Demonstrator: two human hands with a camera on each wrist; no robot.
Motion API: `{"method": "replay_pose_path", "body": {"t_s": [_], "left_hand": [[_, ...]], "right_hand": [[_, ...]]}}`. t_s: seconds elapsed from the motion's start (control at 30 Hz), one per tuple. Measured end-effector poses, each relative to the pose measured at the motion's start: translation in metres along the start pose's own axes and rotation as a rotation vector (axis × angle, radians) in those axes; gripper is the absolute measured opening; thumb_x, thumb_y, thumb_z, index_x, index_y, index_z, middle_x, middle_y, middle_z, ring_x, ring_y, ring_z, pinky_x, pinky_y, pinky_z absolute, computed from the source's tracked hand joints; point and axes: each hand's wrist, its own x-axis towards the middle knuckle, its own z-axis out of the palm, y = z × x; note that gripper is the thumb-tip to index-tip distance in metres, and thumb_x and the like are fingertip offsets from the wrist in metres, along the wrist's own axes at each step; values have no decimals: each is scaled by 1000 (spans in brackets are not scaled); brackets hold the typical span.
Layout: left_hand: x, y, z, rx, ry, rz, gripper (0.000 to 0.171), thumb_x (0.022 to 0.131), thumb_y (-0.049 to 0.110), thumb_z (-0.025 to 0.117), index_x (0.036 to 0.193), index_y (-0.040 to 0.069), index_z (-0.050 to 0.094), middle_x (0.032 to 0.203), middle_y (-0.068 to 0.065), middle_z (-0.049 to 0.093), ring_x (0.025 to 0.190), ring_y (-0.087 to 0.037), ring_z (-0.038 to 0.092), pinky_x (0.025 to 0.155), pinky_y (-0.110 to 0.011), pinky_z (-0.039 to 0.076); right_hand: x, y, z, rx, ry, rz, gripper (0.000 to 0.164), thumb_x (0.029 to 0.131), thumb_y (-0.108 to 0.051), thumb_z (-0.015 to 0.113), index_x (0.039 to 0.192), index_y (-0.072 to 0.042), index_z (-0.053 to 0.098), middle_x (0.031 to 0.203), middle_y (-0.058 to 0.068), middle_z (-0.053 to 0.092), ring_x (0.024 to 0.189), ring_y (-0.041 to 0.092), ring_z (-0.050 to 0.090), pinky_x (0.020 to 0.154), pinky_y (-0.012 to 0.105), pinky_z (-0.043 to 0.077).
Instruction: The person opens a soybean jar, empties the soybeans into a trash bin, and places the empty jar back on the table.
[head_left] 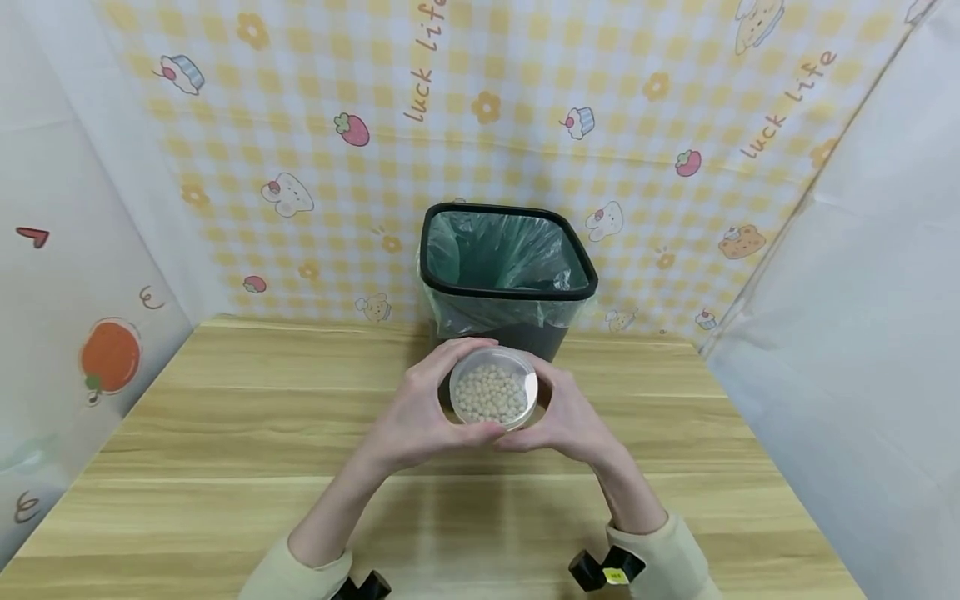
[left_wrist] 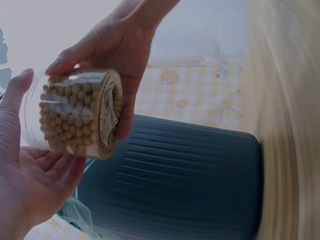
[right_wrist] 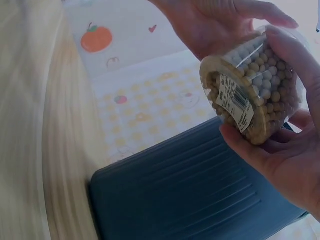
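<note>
A clear round jar (head_left: 491, 387) of small beige balls is held up between both hands, over the table and in front of the bin. My left hand (head_left: 423, 408) grips its left side, thumb along the near edge and fingers around the far side. From the right, my right hand (head_left: 558, 412) grips it the same way, the two thumbs close together. In the left wrist view the jar (left_wrist: 70, 112) shows balls filling most of it below a clear upper part. A white barcode label (right_wrist: 236, 102) is on the jar's base in the right wrist view.
A dark bin (head_left: 532, 337) with a black rim and a pale green liner bag (head_left: 480, 250) stands at the table's back edge. Behind it hangs a yellow checked cloth (head_left: 315, 167). The wood-grain table (head_left: 247, 433) has white side sheets (head_left: 847, 275).
</note>
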Motion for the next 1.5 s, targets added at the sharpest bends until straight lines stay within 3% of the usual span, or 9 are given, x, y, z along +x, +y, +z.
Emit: {"method": "replay_pose_path", "body": {"t_s": [0.47, 0.63, 0.77, 0.9, 1.03, 1.13, 1.3, 1.4, 1.5], "left_hand": [[-1, 6, 12, 71, 198, -159, 82, 72, 40, 94, 141, 21, 54, 134, 3, 62, 120, -17, 61, 99, -44, 53], [-2, 8, 15, 48, 175, -250, 88, 75, 43, 92, 146, 21, 45, 136, -3, 61, 119, -21, 62, 99, -45, 52], [-2, 7, 12, 13, 95, -311, 100, 78, 63, 81, 155, 25, 30, 143, -11, 57, 127, -28, 59, 105, -53, 48], [-1, 3, 6, -140, -3, -231, 104, 87, 76, 61, 164, 24, 14, 161, -10, 43, 143, -30, 48, 117, -55, 39], [-1, -2, -5, -377, -110, -111, 90, 100, 56, 59, 166, 18, 10, 169, -5, 32, 154, -24, 36, 121, -28, 35], [-1, -6, -14, -502, -186, -55, 86, 102, 40, 63, 166, 13, 12, 168, -10, 33, 152, -15, 39, 114, -17, 38], [0, -11, -20, -588, -326, 50, 87, 99, 38, 69, 162, 4, 21, 166, -19, 35, 144, -9, 47, 111, -24, 45], [1, -13, -22, -591, -395, 83, 89, 94, 41, 75, 160, 4, 27, 165, -18, 36, 145, -12, 47, 112, -26, 45], [1, -13, -23, -551, -420, 77, 89, 88, 39, 82, 157, 8, 34, 164, -13, 40, 142, -14, 48, 113, -27, 43]], "right_hand": [[2, -7, 21, -283, 293, -24, 85, 68, -14, 95, 143, -13, 55, 128, 7, 69, 106, 16, 68, 84, 25, 59], [3, -6, 26, -320, 338, -63, 86, 67, -12, 96, 143, -10, 55, 129, 8, 67, 106, 18, 68, 83, 24, 58], [4, -4, 24, -250, 329, -43, 83, 67, -9, 95, 140, -10, 57, 128, 9, 67, 107, 16, 66, 84, 23, 57], [3, -3, 20, -99, 261, -15, 80, 70, -6, 94, 140, -9, 57, 130, 13, 66, 109, 13, 65, 88, 24, 57], [2, -3, 13, 59, 152, 7, 80, 73, -14, 94, 143, -7, 55, 130, 16, 65, 109, 13, 65, 88, 26, 57], [1, -1, 9, 161, 56, 26, 82, 74, -26, 94, 142, -3, 55, 127, 9, 67, 107, 12, 65, 87, 27, 58], [-1, 5, 6, 281, -120, -9, 89, 76, -41, 91, 140, 8, 52, 123, -6, 69, 107, 11, 65, 92, 27, 56], [-1, 6, 5, 291, -199, -44, 90, 78, -45, 90, 138, 10, 51, 124, -8, 68, 109, 10, 64, 95, 27, 55], [-1, 6, 5, 236, -221, -64, 86, 78, -46, 89, 136, 8, 53, 124, -5, 67, 109, 9, 64, 96, 27, 55]]}}
